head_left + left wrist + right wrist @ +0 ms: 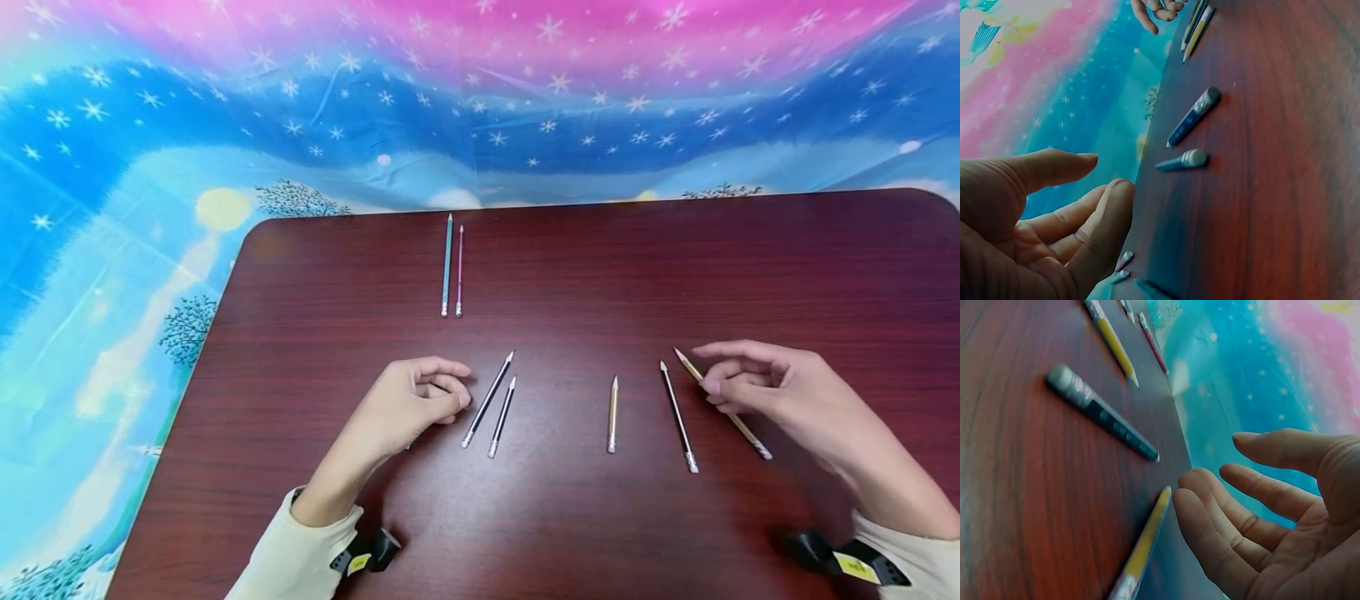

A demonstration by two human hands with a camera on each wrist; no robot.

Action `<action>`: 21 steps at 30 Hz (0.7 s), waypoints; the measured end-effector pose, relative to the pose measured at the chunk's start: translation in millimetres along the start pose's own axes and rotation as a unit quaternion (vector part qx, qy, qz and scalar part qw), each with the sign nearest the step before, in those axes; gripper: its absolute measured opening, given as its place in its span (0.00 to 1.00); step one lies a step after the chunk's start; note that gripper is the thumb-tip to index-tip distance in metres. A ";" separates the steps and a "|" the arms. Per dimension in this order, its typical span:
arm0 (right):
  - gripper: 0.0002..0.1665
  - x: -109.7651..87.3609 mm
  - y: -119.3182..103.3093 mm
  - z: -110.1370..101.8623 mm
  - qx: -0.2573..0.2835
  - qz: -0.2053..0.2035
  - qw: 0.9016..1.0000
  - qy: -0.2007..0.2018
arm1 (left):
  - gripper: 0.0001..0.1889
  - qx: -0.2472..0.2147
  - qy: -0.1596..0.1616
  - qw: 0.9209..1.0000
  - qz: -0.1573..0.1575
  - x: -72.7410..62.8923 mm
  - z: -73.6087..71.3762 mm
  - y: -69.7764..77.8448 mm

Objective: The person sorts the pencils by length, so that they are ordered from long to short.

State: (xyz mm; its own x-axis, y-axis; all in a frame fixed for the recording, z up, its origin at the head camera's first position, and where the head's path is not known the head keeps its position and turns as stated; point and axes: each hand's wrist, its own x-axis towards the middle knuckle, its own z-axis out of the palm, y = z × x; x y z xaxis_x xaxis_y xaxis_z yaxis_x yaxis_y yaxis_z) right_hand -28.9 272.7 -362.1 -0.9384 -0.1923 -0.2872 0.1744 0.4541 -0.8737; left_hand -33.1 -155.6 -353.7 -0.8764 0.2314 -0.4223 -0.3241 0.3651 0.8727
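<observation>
My left hand hovers with loosely bent fingers just left of a dark pencil and a shorter dark pencil. A gap shows between its thumb and fingers in the left wrist view, with nothing held. Part of a teal pencil lies below that hand, mostly hidden in the head view. Over a long yellow pencil is my right hand, its thumb and fingers apart and holding nothing in the right wrist view. Beside it lie a black pencil and a short yellow pencil.
Near the far edge of the dark red wooden table, a blue pencil and a thin pink pencil lie side by side. A patterned blue and pink cloth hangs behind the table and along its left side.
</observation>
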 end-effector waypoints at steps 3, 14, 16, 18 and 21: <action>0.22 -3.7 4.9 -4.3 -0.014 0.002 1.000 0.001 | 0.17 -0.001 -0.011 1.000 0.006 -0.8 4.4 -1.0; 0.25 -10.6 17.1 -16.0 -0.042 0.013 0.999 0.006 | 0.20 0.086 0.002 0.996 0.006 -1.0 16.6 -4.1; 0.25 -11.4 19.4 -16.9 -0.046 0.021 0.999 0.002 | 0.20 0.090 0.004 0.996 0.008 -0.4 18.8 -5.3; 0.26 -12.1 22.1 -17.2 -0.047 0.024 0.999 -0.001 | 0.20 0.093 0.009 0.996 0.011 0.0 20.8 -6.2; 0.26 -13.4 26.2 -17.8 -0.050 0.022 0.998 -0.003 | 0.20 0.096 0.018 0.995 0.014 0.4 23.2 -7.8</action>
State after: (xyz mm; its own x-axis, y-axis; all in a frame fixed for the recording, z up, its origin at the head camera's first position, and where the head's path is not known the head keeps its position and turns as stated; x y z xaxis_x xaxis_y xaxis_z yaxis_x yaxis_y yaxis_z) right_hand -17.1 302.6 -374.2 -0.9289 -0.1754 -0.3262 0.1835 0.5471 -0.8167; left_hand -22.7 -137.4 -366.3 -0.8975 0.2127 -0.3864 -0.2281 0.5260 0.8193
